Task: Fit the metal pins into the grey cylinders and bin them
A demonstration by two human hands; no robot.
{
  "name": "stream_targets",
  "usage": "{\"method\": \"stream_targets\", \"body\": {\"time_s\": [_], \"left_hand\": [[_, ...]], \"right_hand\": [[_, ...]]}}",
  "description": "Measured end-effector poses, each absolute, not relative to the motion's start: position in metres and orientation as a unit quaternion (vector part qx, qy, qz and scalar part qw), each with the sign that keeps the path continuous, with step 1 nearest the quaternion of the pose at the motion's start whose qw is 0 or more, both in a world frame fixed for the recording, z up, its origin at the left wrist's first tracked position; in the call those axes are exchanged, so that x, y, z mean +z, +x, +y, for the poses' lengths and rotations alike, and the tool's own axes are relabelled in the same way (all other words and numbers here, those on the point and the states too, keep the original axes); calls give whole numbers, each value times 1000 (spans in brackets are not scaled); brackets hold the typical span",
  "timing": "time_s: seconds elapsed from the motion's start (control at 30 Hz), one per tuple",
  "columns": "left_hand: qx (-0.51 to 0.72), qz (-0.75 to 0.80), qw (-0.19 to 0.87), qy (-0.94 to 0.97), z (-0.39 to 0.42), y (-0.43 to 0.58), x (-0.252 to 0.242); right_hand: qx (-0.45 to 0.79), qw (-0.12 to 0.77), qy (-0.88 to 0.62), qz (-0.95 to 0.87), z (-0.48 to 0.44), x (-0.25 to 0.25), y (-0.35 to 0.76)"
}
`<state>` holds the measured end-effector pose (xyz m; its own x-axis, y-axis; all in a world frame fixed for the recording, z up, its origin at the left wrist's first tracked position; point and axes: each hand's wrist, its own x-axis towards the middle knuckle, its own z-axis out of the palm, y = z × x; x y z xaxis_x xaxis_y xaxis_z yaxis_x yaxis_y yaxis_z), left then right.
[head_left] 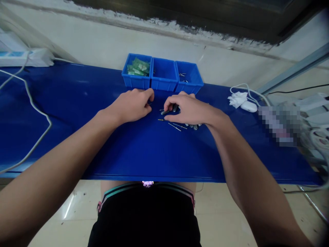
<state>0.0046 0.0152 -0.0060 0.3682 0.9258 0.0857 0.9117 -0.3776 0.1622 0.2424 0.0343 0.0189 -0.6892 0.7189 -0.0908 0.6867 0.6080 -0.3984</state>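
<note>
My right hand point(189, 108) is over a small pile of metal parts on the blue table, its fingers bent and the thumb apart from the index finger. Beneath and beside it are short grey metal cylinders point(195, 127), partly hidden by the palm. Thin metal pins point(174, 127) lie just in front of the thumb, and a brass-coloured pin point(161, 119) is by the thumb tip. To the left, my left hand point(135, 104) is closed with curled fingers, thumb near the index finger. Whatever is between those fingertips is too small to make out.
Three blue bins stand against the wall: the left bin point(137, 81) holds green packets, the middle bin point(164, 84) is beside it, and the right bin point(190, 87) has a few metal pieces. White cables point(38, 113) cross the left side. Crumpled tissue point(238, 99) lies right.
</note>
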Motion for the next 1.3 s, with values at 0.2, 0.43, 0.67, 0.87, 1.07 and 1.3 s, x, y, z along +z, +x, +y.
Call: {"method": "stream_targets", "body": {"time_s": [0.2,0.43,0.67,0.87,1.07,1.3], "left_hand": [[75,547,47,833,13,6,-2],[71,543,60,835,13,9,0],[76,541,49,836,14,8,-4],[75,539,47,837,15,8,-3],[72,531,49,843,15,7,-4],[185,530,13,828,11,11,4]], "right_hand": [[185,55,-400,-896,34,13,237],[170,66,-418,-890,31,6,230],[152,96,-407,-896,25,5,223],[155,111,-413,-890,25,7,224],[162,190,-396,-884,20,17,228],[168,423,-347,-820,62,67,230]]}}
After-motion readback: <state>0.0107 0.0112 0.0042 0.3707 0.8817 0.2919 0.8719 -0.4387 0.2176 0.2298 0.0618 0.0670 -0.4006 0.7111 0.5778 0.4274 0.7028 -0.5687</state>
